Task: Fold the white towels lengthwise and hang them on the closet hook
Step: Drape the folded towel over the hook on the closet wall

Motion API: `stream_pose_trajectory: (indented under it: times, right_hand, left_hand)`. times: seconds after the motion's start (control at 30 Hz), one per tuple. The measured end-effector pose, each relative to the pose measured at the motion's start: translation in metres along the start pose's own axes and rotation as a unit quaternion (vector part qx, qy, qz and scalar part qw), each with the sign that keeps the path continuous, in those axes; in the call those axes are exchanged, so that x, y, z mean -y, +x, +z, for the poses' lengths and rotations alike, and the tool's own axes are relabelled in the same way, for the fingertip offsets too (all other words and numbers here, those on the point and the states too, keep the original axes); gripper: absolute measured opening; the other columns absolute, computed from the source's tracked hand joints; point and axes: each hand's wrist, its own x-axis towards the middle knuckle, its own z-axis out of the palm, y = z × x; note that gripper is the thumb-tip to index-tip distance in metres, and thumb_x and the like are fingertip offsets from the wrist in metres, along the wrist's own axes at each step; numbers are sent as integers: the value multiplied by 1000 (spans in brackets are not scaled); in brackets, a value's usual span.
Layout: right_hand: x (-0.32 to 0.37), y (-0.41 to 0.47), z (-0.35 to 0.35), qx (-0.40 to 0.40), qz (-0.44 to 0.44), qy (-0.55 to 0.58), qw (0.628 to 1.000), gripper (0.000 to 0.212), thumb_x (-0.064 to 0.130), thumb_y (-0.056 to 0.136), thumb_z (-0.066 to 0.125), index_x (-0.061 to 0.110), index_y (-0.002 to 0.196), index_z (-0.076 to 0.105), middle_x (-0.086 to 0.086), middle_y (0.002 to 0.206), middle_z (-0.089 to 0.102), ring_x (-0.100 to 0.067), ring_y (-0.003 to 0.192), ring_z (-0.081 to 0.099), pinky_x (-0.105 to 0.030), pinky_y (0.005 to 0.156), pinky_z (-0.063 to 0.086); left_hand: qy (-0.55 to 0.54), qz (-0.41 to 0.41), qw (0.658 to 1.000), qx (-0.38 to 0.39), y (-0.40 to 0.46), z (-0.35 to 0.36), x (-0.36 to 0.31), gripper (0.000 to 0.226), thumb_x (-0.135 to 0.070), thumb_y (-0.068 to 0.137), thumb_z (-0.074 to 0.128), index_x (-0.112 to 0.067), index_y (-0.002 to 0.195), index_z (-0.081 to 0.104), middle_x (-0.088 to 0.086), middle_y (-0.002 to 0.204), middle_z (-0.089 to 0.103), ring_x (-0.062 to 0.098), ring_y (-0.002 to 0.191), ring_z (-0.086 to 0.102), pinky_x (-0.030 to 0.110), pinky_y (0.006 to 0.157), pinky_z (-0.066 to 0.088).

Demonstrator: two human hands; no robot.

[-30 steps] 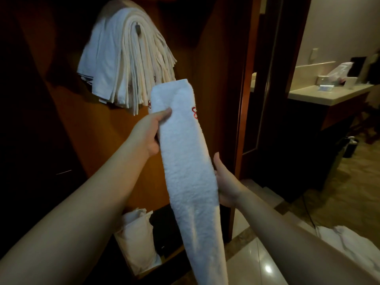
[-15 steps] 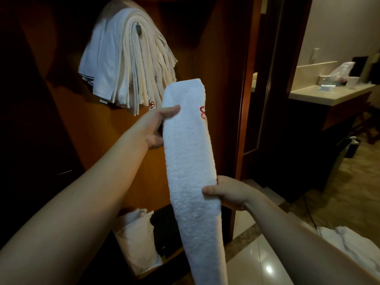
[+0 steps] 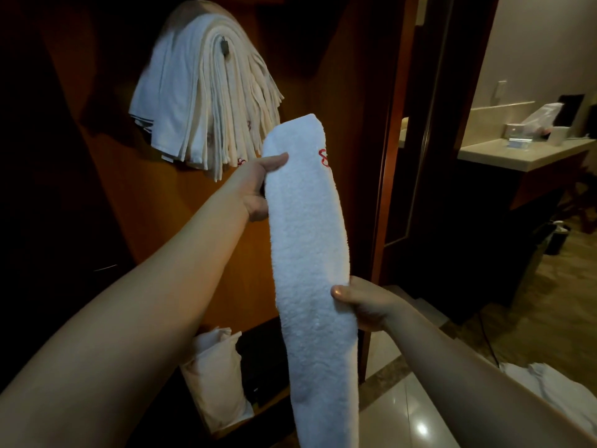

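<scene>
Now your right hand (image 3: pixel 368 302) has its thumb clamped over the front of the folded white towel (image 3: pixel 307 253), where a second ago it lay open behind the strip; the towel's top end has also shifted right, away from the hung towels (image 3: pixel 206 98). Your left hand (image 3: pixel 258 185) pinches the towel's left edge near the top, thumb on the front, just left of the red embroidered mark (image 3: pixel 324 158). The towel is a narrow strip held in the air, long axis nearly upright, top leaning slightly left toward the closet hook (image 3: pixel 224 46), lower end running out of view below. Behind stands a wooden closet panel (image 3: pixel 323 59); glossy floor tiles (image 3: pixel 420 415) lie below, loose white linen (image 3: pixel 549 389) at right, a vanity counter (image 3: pixel 523 153) beyond.
</scene>
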Motion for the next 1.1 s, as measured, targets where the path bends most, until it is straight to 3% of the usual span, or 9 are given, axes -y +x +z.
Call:
stream_pose_trajectory:
  times: [0.23,0.3,0.4,0.63,0.77,0.87,0.97,1.03,1.1]
  right_hand:
    - [9,-2,1,73,60,-28,995,110,48,34,101,10,127,58,-8,124,69,-28,122,61,-46,108,46]
    - [10,-2,1,86,76,-8,993,106,46,34,102,10,124,59,-5,116,73,-23,114,67,-40,100,52]
    - [11,-5,2,92,69,1,993,99,47,40,101,9,122,59,-2,110,76,-18,106,71,-31,88,56]
    - [14,-13,4,29,96,89,991,97,48,44,100,7,124,64,-12,123,70,-26,118,65,-39,101,49]
    - [22,-19,14,39,46,79,995,69,57,61,90,18,116,76,-7,126,70,-23,120,65,-35,97,52]
    - [29,-21,19,35,4,106,994,67,61,64,86,21,117,76,-7,128,69,-24,122,64,-37,99,52]
    - [47,-20,22,2,-57,142,988,71,61,70,82,22,128,70,-7,132,67,-26,125,62,-38,97,54]
    - [62,-18,21,-36,-95,141,985,72,64,75,73,22,133,64,-10,136,64,-29,127,60,-40,96,54]
    - [80,-17,20,-72,-124,128,981,65,65,81,60,22,128,68,-11,134,65,-30,125,62,-41,93,56]
  left_hand:
    - [44,-8,995,94,2,6,-16,39,-19,95,63,-10,132,54,16,119,68,35,118,64,55,96,53]
    - [42,-3,995,85,4,7,-19,38,-17,93,65,-11,129,55,16,117,69,35,116,65,56,95,53]
    - [42,10,997,59,8,5,-23,42,-15,90,68,-11,130,53,16,122,68,37,113,67,56,96,52]
    - [73,27,994,-71,20,-8,-33,41,-12,85,72,-10,121,53,18,103,75,39,94,73,58,85,57]
    - [109,21,984,-142,30,-20,-22,49,-11,88,71,-7,132,50,18,105,74,37,92,74,54,76,60]
    - [156,22,973,-169,41,-31,-2,52,-14,96,63,-6,143,43,18,115,69,31,96,70,44,69,59]
    - [175,12,971,-163,45,-41,27,31,-26,103,53,-3,123,59,17,121,69,25,73,75,32,54,59]
    - [148,-39,977,-148,40,-46,46,34,-39,102,52,-9,100,67,13,90,77,25,57,73,33,40,54]
    - [180,-86,973,-116,35,-51,63,38,-42,100,54,-11,83,70,7,67,74,21,49,70,31,40,53]
